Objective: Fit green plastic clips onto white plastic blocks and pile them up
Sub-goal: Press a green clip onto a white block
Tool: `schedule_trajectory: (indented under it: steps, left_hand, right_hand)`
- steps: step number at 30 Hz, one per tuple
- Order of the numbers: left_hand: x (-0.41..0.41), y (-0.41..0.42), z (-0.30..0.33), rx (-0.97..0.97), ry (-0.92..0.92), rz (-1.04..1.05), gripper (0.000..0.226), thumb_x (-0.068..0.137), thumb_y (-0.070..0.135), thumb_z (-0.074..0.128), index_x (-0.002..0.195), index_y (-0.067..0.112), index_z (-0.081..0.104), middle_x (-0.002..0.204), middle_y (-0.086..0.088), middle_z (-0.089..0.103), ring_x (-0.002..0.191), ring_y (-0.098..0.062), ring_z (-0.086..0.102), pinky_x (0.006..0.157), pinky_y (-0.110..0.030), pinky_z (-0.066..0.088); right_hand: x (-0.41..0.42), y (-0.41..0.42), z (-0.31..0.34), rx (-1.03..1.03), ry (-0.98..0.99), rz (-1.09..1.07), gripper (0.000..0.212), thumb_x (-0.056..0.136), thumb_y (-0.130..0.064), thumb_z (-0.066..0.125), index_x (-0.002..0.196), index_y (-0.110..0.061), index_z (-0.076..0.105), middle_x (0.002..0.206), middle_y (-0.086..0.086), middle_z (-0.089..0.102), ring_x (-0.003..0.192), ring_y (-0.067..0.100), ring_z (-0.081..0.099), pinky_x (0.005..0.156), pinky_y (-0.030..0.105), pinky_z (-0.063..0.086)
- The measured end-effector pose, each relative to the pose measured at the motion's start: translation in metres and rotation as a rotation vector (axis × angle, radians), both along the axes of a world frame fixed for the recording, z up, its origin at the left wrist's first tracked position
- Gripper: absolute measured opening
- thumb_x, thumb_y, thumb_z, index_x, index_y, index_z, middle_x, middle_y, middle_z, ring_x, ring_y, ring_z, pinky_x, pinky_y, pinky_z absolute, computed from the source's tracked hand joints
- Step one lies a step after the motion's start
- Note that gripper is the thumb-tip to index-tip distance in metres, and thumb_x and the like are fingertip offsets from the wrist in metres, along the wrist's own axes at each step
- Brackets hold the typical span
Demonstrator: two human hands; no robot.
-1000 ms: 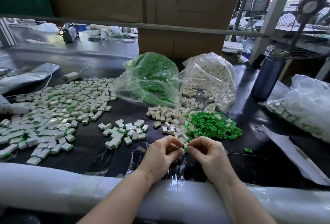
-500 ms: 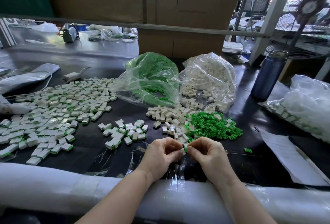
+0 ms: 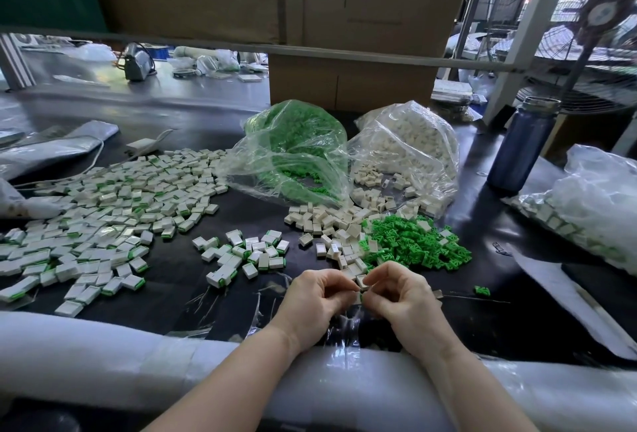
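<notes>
Dark bench (image 3: 179, 297), my hands meeting just near-side of the clip heap (image 3: 413, 245): left hand (image 3: 319, 304) and right hand (image 3: 401, 297) both pinch one block (image 3: 361, 282), a clip (image 3: 361, 297) showing green beneath it. I'd judge the seating step: keep it square, squeeze evenly until flush, then drop it on the pile (image 3: 248, 256) left of the heap.

Bare bench (image 3: 179, 297) lies left of the hands (image 3: 360, 297), between the small group of blocks (image 3: 241, 256) and the padded edge (image 3: 103, 345). Ahead, loose blocks (image 3: 331, 221) and clips (image 3: 413, 245) crowd close; two bags (image 3: 344, 156) stand behind. A bottle (image 3: 520, 149) stands upright far right.
</notes>
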State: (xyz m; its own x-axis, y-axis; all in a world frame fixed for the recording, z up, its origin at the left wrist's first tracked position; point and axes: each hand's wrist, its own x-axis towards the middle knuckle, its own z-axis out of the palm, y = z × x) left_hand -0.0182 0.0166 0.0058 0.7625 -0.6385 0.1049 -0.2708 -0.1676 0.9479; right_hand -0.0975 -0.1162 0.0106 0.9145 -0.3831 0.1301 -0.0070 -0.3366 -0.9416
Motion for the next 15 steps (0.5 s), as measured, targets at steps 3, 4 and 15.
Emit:
schedule_trajectory:
  steps: [3, 4, 15]
  left_hand:
    - [-0.0005, -0.0002, -0.0003, 0.013, 0.005, -0.013, 0.015, 0.081, 0.003, 0.068, 0.078, 0.017, 0.07, 0.074, 0.004, 0.067, 0.07, -0.005, 0.062, 0.076, -0.019, 0.052]
    - [-0.0007, -0.0003, -0.0004, 0.018, 0.001, -0.016, 0.015, 0.081, 0.003, 0.068, 0.077, 0.017, 0.07, 0.073, 0.003, 0.067, 0.07, -0.005, 0.061, 0.076, -0.019, 0.052]
    - [-0.0005, 0.0009, 0.0013, 0.06, -0.055, -0.084, 0.005, 0.081, 0.002, 0.068, 0.083, 0.006, 0.07, 0.074, 0.0, 0.062, 0.073, -0.008, 0.056, 0.078, -0.021, 0.048]
  right_hand:
    - [0.0004, -0.0008, -0.0003, -0.006, 0.01, 0.013, 0.021, 0.073, 0.007, 0.07, 0.077, -0.01, 0.06, 0.061, -0.001, 0.06, 0.06, 0.013, 0.058, 0.06, 0.025, 0.049]
    - [0.0003, -0.0011, -0.0003, -0.007, 0.012, 0.016, 0.021, 0.072, 0.008, 0.07, 0.077, -0.01, 0.06, 0.061, -0.001, 0.061, 0.059, 0.012, 0.058, 0.059, 0.023, 0.048]
    - [-0.0004, -0.0034, 0.0009, 0.051, 0.029, 0.077, 0.026, 0.071, 0.015, 0.066, 0.069, -0.009, 0.057, 0.057, -0.005, 0.06, 0.051, 0.001, 0.055, 0.05, 0.015, 0.043]
